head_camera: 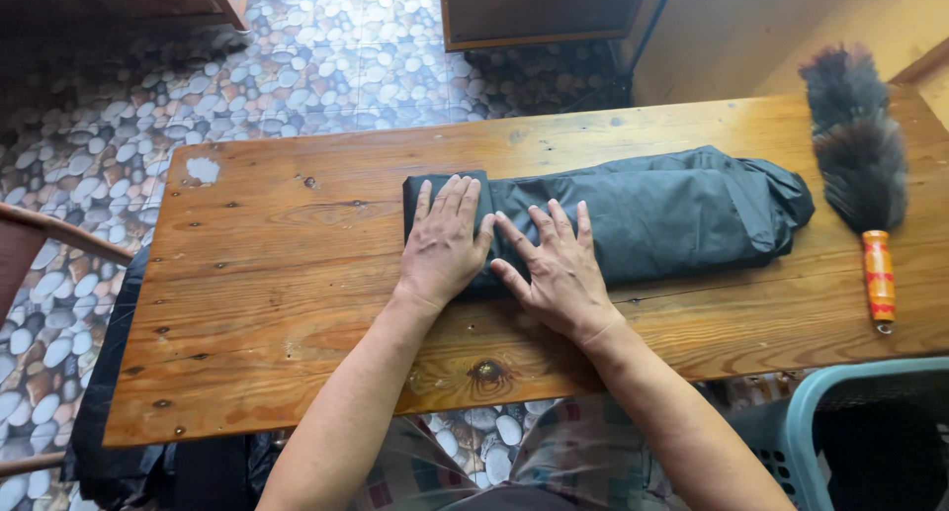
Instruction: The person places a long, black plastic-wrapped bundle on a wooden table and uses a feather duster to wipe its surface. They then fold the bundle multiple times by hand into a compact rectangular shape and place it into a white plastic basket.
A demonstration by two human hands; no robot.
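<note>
A dark grey-black garment (672, 214), folded into a long narrow bundle, lies across the wooden table (297, 274). My left hand (443, 242) lies flat, palm down, on the bundle's left end, fingers together. My right hand (554, 269) presses flat beside it, fingers spread over the cloth's near edge, thumb towards the left hand. Both hands rest on the fabric without gripping it. The bundle's right end is bunched and rumpled.
A feather duster (858, 145) with an orange handle lies at the table's right end. A pale blue plastic basket (850, 432) stands at the lower right. Black cloth (109, 442) hangs off the table's near left. A chair arm (49, 229) shows at left on the pebble-patterned floor.
</note>
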